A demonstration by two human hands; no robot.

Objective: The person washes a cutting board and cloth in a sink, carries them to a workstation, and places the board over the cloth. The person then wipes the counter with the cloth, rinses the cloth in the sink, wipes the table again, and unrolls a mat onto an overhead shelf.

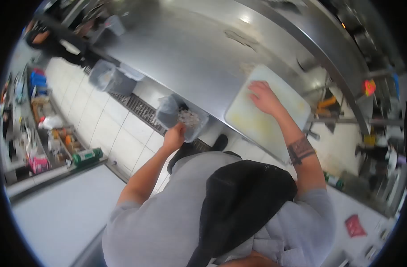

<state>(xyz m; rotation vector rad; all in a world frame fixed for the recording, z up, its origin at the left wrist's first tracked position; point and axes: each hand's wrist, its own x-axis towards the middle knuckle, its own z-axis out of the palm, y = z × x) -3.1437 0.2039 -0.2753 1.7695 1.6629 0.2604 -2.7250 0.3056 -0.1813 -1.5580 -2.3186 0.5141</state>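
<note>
steadying the lined bin [199, 129] with one hand while the other works at the white board [242, 112] looks like the step in hand, judging from how you reach to both at once.

in the head view, your left hand [174, 134] is at the near rim of the bin, just off the near edge of the steel counter [167, 53]. its fingers are curled together and seem clamped on the rim; you cannot tell from here whether the grey liner [167, 109] is pinched in them too. pale pieces [188, 118] lie inside the bin, and the liner bunches up on its left side.

your right hand [263, 97] is over the far part of the board, fingers apart, with nothing seen in them. whether the palm presses on the surface or hangs just above it, you cannot tell. the board sits to the right of the bin, at the near side of the counter, with yellowish marks [268, 130] on its face.

the next move seems to call for a firm left hold, so the bin does not tip or slide, and a flat, low right hand that does not push the board off the edge.

to the far left, a second bin [125, 83] is beside the counter, and another person [56, 44] in dark clothes is well apart from your hands.
</note>
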